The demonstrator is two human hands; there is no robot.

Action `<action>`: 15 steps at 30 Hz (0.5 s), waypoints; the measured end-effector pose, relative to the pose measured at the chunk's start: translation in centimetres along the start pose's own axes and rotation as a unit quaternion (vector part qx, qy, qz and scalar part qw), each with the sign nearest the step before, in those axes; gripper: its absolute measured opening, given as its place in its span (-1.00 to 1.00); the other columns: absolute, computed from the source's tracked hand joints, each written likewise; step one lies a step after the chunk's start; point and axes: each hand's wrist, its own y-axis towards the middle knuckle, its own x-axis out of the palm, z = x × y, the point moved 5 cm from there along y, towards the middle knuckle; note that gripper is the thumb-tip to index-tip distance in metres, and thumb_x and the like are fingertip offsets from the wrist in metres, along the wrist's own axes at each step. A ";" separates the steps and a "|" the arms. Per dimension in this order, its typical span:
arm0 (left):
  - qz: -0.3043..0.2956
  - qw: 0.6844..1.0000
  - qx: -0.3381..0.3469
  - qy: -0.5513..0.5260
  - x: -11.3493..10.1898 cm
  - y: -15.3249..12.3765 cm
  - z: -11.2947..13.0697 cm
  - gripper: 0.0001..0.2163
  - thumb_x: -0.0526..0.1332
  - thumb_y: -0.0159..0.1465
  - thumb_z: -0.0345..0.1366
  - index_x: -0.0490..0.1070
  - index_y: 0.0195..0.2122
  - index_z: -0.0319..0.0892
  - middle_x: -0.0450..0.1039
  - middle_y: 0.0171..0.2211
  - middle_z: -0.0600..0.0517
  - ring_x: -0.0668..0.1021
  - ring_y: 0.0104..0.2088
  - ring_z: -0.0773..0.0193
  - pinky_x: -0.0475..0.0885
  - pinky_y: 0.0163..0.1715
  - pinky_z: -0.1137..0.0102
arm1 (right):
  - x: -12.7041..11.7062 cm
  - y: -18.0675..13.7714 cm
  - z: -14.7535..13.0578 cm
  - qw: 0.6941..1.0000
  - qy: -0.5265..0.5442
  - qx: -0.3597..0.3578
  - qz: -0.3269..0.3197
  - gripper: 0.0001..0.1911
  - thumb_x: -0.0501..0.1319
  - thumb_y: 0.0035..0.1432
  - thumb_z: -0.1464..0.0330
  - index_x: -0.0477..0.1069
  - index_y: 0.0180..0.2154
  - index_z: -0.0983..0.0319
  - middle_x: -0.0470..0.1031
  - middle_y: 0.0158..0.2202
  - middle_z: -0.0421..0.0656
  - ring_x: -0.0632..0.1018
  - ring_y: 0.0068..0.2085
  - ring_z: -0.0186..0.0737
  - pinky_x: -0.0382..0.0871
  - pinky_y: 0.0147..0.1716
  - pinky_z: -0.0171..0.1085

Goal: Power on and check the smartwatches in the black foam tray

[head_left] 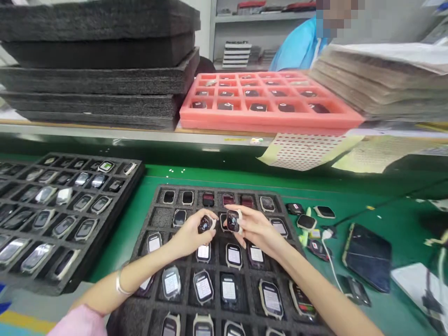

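Observation:
My left hand (pixel 196 232) grips a smartwatch case (pixel 206 224) with a dark screen, fingers wrapped about it. Close by on the right, my right hand (pixel 254 227) pinches a second watch case (pixel 234 221), pale-framed, its dark screen lit with small marks. Both are held just above a black foam tray (pixel 160 218) whose compartments hold several strapless watch cases. Many in the nearer rows, such as one watch (pixel 229 288), show white lit screens; those in the far row are dark. My forearms cover part of the tray.
Another foam tray (pixel 138 175) of watches lies left. Loose watches (pixel 306 221), a cable (pixel 332 261) and a dark phone-like device (pixel 368 256) lie right. On the shelf are stacked black foam trays (pixel 94 81), a pink tray (pixel 269 122) and a grey stack (pixel 381 88). A blue-clad person (pixel 296 46) is behind.

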 end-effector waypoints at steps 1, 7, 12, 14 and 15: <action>0.001 1.000 0.000 0.006 -0.1 -0.1 0.0 -0.77 0.17 0.12 -0.44 0.31 -0.17 -0.19 0.24 -0.47 0.17 0.33 -0.58 0.44 0.29 -0.53 0.50 | 0.1 0.0 0.0 1.000 -0.005 0.002 0.003 -0.44 0.32 0.06 0.26 0.33 0.10 0.26 0.52 -0.23 -0.01 0.44 -0.56 -0.35 0.33 -0.62 -0.33; 0.015 0.999 0.029 0.020 -0.2 0.0 0.4 -0.72 0.19 0.13 -0.40 0.30 -0.11 -0.16 0.30 -0.34 0.09 0.37 -0.46 0.36 0.33 -0.43 0.47 | 0.5 0.0 0.4 1.000 -0.008 0.005 -0.011 -0.43 0.32 0.07 0.28 0.32 0.12 0.24 0.51 -0.22 -0.03 0.46 -0.53 -0.34 0.35 -0.59 -0.32; 0.029 0.995 0.051 0.078 -0.7 -0.3 1.0 -0.77 0.19 0.06 -0.46 0.37 -0.22 -0.16 0.38 -0.36 0.08 0.42 -0.35 0.27 0.34 -0.28 0.41 | 0.2 0.2 0.6 1.000 0.008 -0.003 -0.022 -0.49 0.32 0.09 0.30 0.36 0.08 0.25 0.51 -0.25 -0.06 0.47 -0.54 -0.35 0.39 -0.58 -0.32; 0.034 0.996 0.042 0.069 -0.5 -1.1 1.1 -0.80 0.21 0.07 -0.41 0.40 -0.24 -0.14 0.42 -0.37 0.07 0.46 -0.34 0.22 0.37 -0.28 0.38 | 0.4 -0.2 0.5 0.999 0.022 -0.007 -0.025 -0.49 0.33 0.08 0.30 0.37 0.08 0.27 0.51 -0.27 -0.07 0.49 -0.54 -0.35 0.41 -0.55 -0.32; 0.049 0.997 0.025 0.058 -0.4 -1.5 1.0 -0.79 0.25 0.08 -0.36 0.41 -0.23 -0.13 0.43 -0.39 0.07 0.47 -0.36 0.20 0.38 -0.34 0.38 | 0.6 -0.5 0.5 0.999 0.031 -0.007 -0.033 -0.48 0.34 0.08 0.31 0.37 0.08 0.27 0.51 -0.27 -0.08 0.51 -0.53 -0.35 0.43 -0.53 -0.32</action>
